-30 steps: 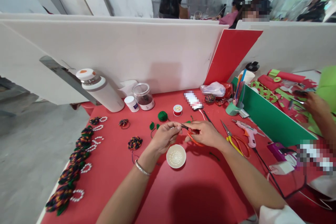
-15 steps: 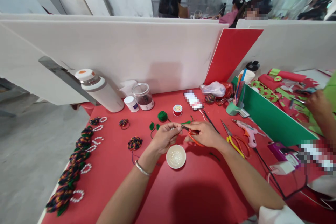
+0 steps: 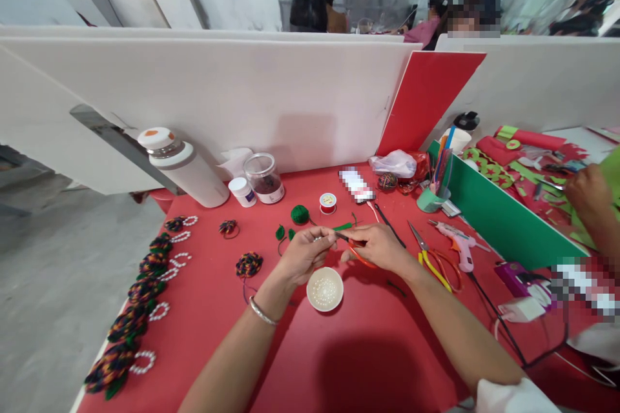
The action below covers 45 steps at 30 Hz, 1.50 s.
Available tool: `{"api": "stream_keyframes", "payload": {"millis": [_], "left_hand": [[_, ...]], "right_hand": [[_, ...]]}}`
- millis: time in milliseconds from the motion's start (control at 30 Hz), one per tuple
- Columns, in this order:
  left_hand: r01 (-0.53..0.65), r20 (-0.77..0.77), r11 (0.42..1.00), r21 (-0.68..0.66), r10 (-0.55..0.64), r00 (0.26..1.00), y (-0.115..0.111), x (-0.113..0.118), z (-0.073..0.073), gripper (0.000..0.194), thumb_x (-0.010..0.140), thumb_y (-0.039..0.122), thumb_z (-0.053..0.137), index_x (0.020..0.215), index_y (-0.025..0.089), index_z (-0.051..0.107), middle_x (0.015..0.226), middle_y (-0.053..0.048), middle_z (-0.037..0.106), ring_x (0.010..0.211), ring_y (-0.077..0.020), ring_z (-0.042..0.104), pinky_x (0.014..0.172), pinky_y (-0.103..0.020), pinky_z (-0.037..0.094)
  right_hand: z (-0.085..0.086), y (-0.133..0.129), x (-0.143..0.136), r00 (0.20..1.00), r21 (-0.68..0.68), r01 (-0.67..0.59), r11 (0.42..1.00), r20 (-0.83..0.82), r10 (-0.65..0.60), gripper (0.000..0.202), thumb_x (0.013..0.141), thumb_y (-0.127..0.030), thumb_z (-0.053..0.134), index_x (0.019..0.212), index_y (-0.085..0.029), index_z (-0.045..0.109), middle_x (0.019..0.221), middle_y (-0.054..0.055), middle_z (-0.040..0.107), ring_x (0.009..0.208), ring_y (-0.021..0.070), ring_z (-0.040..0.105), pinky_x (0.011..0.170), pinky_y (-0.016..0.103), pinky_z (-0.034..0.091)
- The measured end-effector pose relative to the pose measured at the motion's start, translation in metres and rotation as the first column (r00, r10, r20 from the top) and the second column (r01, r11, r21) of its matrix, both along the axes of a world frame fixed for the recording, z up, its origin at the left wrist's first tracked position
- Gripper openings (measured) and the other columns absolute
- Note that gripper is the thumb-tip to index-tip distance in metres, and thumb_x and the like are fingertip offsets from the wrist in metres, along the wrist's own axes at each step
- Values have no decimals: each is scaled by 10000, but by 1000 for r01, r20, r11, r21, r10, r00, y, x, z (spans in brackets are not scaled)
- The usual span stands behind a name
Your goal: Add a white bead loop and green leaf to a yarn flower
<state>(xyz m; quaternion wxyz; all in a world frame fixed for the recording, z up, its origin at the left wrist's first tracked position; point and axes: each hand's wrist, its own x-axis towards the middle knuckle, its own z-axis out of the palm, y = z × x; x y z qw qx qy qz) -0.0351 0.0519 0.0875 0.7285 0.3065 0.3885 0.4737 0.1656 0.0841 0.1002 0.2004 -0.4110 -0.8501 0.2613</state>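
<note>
My right hand (image 3: 380, 246) is closed around small scissors with orange handles (image 3: 363, 258), blades pointing left. Their tips meet the pinched fingers of my left hand (image 3: 310, 251), where a bit of something pale shows; most of it is hidden by the fingers. Just below both hands sits a white bowl (image 3: 325, 289) of small pearl beads. Beyond the hands lie a green yarn ball (image 3: 299, 214), small green leaf pieces (image 3: 280, 231) and a spool of red thread (image 3: 328, 204). A multicoloured knitted flower (image 3: 249, 264) rests left of my left wrist.
Knitted flowers with pearl loops (image 3: 145, 290) line the left edge. At the back stand a white bottle (image 3: 186, 168) and a clear jar (image 3: 264, 179). To the right are pliers (image 3: 431, 258), a pink glue gun (image 3: 460, 245) and a green divider (image 3: 508, 213). A co-worker's hand (image 3: 588, 197) is beyond it.
Both my hands hold almost the same place, with only a slight shift of the scissors at the left fingertips. The co-worker's hand at the right has moved a little.
</note>
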Motion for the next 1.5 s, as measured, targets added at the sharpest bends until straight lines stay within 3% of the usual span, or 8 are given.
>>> {"api": "stream_keyframes", "payload": {"millis": [367,533,700,867,1000,1167,1300,1500], "left_hand": [[12,-8,1000,5,-11,1000,0,0,-1,366,633,337,903,780,107,659,561,37,566,375,8,265,381,-175,137],[15,-14,1000,8,-15,1000,0,0,0,368,641,346,896,787,109,656,598,29,588,381,11,264,382,-175,142],[19,-14,1000,14,-19,1000,0,0,0,372,638,351,897,776,105,654,590,27,587,379,13,258,386,-177,133],[3,-14,1000,12,-3,1000,0,0,0,367,638,341,896,793,106,660,640,7,623,390,11,269,388,-183,139],[14,-14,1000,3,-14,1000,0,0,-1,364,638,334,895,798,105,662,639,2,630,391,7,273,391,-184,141],[6,-10,1000,13,-5,1000,0,0,-2,362,641,335,894,797,105,662,637,3,630,391,5,285,395,-184,145],[8,-5,1000,5,-8,1000,-1,0,-1,358,645,333,893,800,105,665,633,3,629,390,8,281,397,-183,144],[3,15,1000,-11,-3,1000,0,0,0,363,625,325,904,789,105,666,643,2,635,381,15,279,388,-180,138]], "right_hand": [[3,0,-2,999,9,25,1000,37,-25,322,843,-415,750,1134,-281,778,770,2,706,680,131,576,631,227,362],[5,0,-2,999,-6,-7,1000,41,7,454,774,-503,801,1169,-282,762,743,-15,673,628,112,524,598,225,329],[6,0,-3,998,17,42,999,51,-43,347,805,-485,781,1093,-291,792,707,-13,668,651,117,548,602,228,312],[8,-1,-3,999,10,-13,1000,37,12,528,751,-549,805,1197,-272,749,726,-10,651,642,117,532,608,223,326],[8,-1,-3,998,33,33,999,54,-35,356,802,-507,778,1079,-283,795,703,-14,662,643,114,548,596,222,309],[8,-1,-3,999,27,8,1000,32,-8,492,741,-541,816,1163,-295,763,747,-14,681,654,119,560,607,219,324],[3,0,-4,998,57,40,998,42,-42,287,825,-446,765,1062,-288,798,690,-21,662,641,113,557,582,230,286],[4,0,-4,999,45,31,998,32,-33,335,828,-452,760,1119,-288,778,687,-26,648,614,104,518,582,230,285]]}}
